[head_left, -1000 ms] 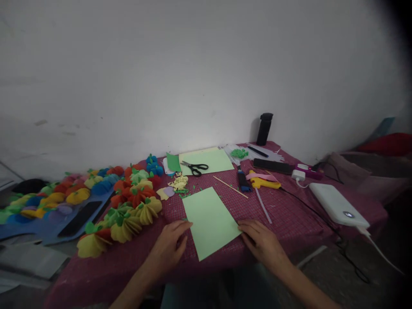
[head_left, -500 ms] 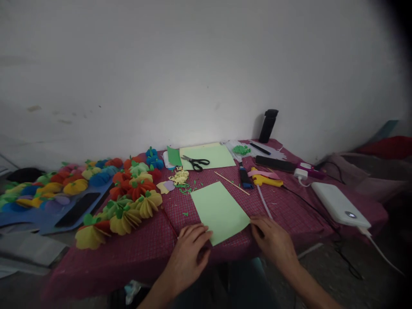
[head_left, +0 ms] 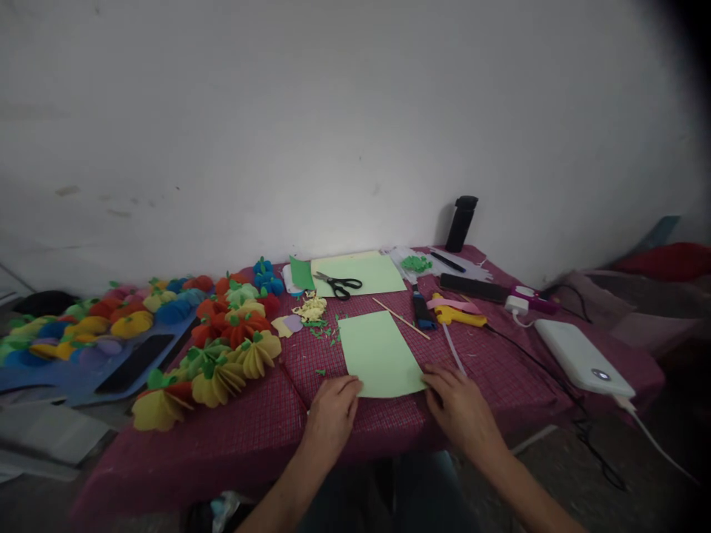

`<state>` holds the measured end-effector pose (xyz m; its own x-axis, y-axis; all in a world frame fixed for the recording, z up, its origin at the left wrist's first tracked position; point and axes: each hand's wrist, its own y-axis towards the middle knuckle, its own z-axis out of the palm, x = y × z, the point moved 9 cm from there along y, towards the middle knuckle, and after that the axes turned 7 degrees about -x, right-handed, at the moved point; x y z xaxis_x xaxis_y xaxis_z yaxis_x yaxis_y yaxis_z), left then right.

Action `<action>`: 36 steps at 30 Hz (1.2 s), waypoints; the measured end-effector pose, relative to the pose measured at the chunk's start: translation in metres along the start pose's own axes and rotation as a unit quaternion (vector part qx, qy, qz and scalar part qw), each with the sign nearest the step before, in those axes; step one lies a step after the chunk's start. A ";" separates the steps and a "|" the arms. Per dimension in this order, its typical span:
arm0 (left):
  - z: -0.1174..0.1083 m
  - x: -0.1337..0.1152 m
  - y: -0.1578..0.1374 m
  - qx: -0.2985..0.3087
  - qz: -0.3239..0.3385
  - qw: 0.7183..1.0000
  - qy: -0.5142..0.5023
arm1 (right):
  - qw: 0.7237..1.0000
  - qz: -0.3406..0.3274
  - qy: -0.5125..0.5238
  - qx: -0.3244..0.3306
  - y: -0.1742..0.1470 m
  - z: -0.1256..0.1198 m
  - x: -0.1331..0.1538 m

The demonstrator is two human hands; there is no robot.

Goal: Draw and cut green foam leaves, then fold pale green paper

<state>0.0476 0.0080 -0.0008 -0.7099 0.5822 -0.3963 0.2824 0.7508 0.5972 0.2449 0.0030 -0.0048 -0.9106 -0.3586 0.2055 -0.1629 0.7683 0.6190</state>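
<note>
A light green sheet of paper lies near the front of the table, its near edge slightly curled. My left hand grips the near left corner, fingers together. At the near right corner, my right hand pinches the sheet, thumb partly hidden below. Just beyond the sheet lies a thin wooden stick. Black-handled scissors rest on another pale green sheet against the wall. Small green paper scraps and a heap of pale yellow shreds lie to the left.
Folded paper pumpkins crowd the left side, near a black phone. On the right are a yellow glue gun, a blue-black cutter, a white power bank with cables, a purple power strip and a black bottle.
The light green sheet has turned so that its near edge lies nearly level across my view. My left hand has moved slightly away from me, and both hands keep hold of the corners.
</note>
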 end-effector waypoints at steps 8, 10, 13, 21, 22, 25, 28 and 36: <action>0.003 -0.004 -0.001 0.089 -0.014 0.990 -0.109 | 0.969 -0.074 0.206 0.115 0.014 0.013 0.066; 0.002 0.000 -0.001 0.091 -0.039 0.986 -0.132 | 0.962 -0.073 0.228 0.133 0.018 0.024 0.069; 0.002 0.006 -0.002 0.091 -0.072 0.982 -0.149 | 0.955 -0.068 0.256 0.134 0.022 0.033 0.065; 0.000 0.004 -0.003 0.083 -0.068 0.983 -0.147 | 0.946 -0.046 0.296 0.124 0.022 0.034 0.056; 0.000 0.005 -0.003 0.080 -0.072 0.983 -0.150 | 0.945 -0.044 0.301 0.121 0.022 0.034 0.056; 0.000 0.009 -0.002 0.070 -0.089 0.980 -0.165 | 0.943 -0.041 0.308 0.118 0.022 0.035 0.055; 0.001 0.013 -0.001 0.066 -0.100 0.977 -0.175 | 0.942 -0.041 0.312 0.121 0.021 0.035 0.055; 0.001 0.015 0.000 0.066 -0.104 0.977 -0.175 | 0.933 -0.030 0.334 0.129 0.021 0.035 0.054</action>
<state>0.0381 0.0169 -0.0074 -0.5032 0.4666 -0.7274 0.2531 0.8844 0.3922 0.1791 0.0183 -0.0068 -0.4717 -0.5889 0.6563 -0.3694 0.8078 0.4593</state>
